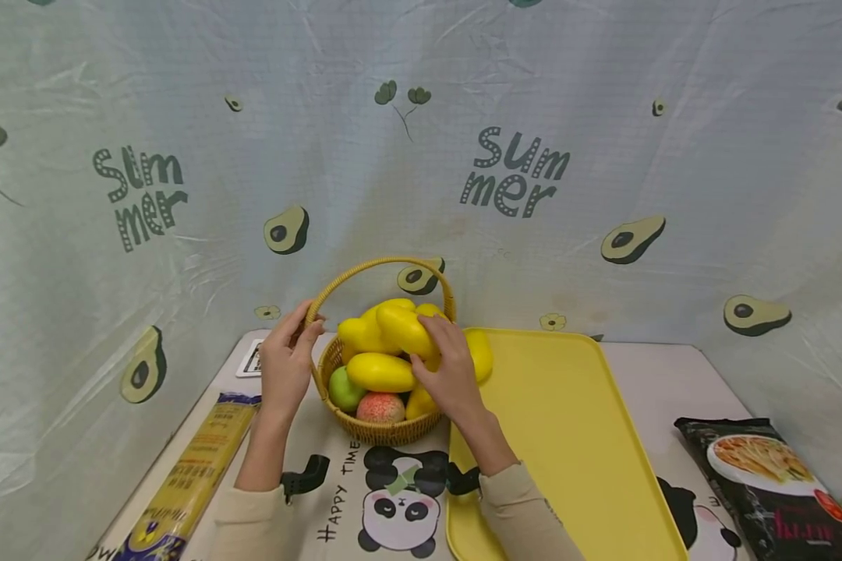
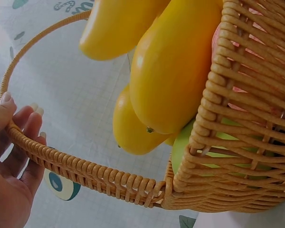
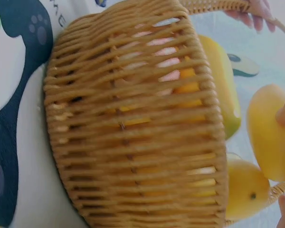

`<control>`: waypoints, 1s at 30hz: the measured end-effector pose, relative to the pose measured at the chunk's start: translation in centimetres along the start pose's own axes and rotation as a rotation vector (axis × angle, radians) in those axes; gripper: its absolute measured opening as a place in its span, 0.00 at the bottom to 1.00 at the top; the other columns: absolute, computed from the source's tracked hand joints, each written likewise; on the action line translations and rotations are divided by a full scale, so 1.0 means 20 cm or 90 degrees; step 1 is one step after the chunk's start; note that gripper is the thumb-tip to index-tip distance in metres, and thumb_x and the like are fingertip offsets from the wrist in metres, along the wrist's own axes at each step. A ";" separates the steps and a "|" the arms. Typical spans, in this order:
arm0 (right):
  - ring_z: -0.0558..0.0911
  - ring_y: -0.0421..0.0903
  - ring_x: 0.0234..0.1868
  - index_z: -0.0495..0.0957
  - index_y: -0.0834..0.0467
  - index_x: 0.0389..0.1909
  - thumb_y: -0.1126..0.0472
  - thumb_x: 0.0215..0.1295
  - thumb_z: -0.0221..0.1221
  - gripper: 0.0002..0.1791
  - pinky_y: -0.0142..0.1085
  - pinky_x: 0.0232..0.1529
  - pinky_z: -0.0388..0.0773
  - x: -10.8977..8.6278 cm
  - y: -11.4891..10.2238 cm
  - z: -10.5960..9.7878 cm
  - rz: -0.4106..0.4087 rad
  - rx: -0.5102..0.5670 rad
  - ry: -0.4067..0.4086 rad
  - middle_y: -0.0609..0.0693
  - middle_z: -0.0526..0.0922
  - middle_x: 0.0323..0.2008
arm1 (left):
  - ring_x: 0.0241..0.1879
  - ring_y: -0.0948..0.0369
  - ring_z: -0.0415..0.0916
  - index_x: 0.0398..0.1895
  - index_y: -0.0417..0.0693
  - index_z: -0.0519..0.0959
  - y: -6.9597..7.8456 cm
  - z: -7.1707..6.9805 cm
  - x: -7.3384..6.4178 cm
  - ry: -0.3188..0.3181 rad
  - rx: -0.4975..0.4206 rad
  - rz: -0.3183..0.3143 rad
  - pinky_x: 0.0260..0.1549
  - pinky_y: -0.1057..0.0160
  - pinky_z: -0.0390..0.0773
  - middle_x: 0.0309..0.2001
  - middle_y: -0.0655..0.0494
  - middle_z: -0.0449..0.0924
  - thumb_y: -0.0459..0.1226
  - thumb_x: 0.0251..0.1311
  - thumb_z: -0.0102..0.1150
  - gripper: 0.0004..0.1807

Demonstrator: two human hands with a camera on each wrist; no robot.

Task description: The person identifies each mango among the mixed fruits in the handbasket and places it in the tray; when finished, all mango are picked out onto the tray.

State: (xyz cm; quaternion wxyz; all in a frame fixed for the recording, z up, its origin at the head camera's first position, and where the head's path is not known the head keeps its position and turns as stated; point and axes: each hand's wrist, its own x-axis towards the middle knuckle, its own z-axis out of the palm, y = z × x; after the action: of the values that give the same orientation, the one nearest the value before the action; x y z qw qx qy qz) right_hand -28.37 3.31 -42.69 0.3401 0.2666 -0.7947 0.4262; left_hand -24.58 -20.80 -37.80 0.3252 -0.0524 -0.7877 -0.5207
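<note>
A wicker basket (image 1: pixel 386 432) heaped with yellow mangoes stands at the centre of the table in the head view. My left hand (image 1: pixel 285 362) holds the left side of its arched handle (image 1: pixel 354 271), thumb and fingers around it in the left wrist view. Atop the pile, my right hand (image 1: pixel 452 366) grips one mango (image 1: pixel 403 329); the right wrist view shows this mango (image 3: pixel 267 135) above the rim. Lower in the basket are another mango (image 1: pixel 380 372), a green fruit (image 1: pixel 345 389) and a reddish peach (image 1: pixel 380 407). Behind my right hand a mango (image 1: pixel 480 355) shows, partly hidden.
A yellow tray (image 1: pixel 561 436) lies right of the basket, its left edge close to it. On the left is a long yellow pasta packet (image 1: pixel 196 475) near a small white card (image 1: pixel 250 358). A black food bag (image 1: pixel 772 487) lies far right. A patterned curtain (image 1: pixel 365 171) hangs behind.
</note>
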 end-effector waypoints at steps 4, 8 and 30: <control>0.76 0.51 0.62 0.73 0.51 0.65 0.66 0.58 0.67 0.32 0.47 0.59 0.79 0.01 0.01 -0.04 0.008 0.020 0.006 0.53 0.76 0.61 | 0.42 0.75 0.76 0.66 0.56 0.75 -0.03 -0.01 0.01 -0.002 0.005 0.012 0.48 0.83 0.74 0.48 0.50 0.83 0.40 0.71 0.55 0.21; 0.79 0.51 0.57 0.73 0.53 0.65 0.67 0.57 0.67 0.33 0.46 0.52 0.82 0.01 0.04 -0.08 0.013 0.028 0.017 0.54 0.77 0.60 | 0.42 0.75 0.77 0.66 0.58 0.75 -0.03 -0.02 0.01 -0.005 0.005 0.014 0.48 0.82 0.75 0.48 0.51 0.83 0.42 0.71 0.54 0.21; 0.78 0.54 0.56 0.75 0.56 0.63 0.70 0.56 0.65 0.31 0.50 0.52 0.80 0.02 0.26 -0.37 0.108 -0.010 0.105 0.57 0.78 0.59 | 0.41 0.77 0.76 0.67 0.54 0.75 -0.03 0.00 0.00 0.004 0.011 0.029 0.47 0.82 0.74 0.48 0.49 0.83 0.41 0.72 0.54 0.21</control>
State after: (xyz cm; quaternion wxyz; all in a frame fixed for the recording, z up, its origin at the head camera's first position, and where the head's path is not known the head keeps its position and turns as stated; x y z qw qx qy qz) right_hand -29.97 12.28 -41.94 0.3692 0.1592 -0.7872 0.4676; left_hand -24.83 -21.14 -38.20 0.3397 -0.0664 -0.7896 -0.5066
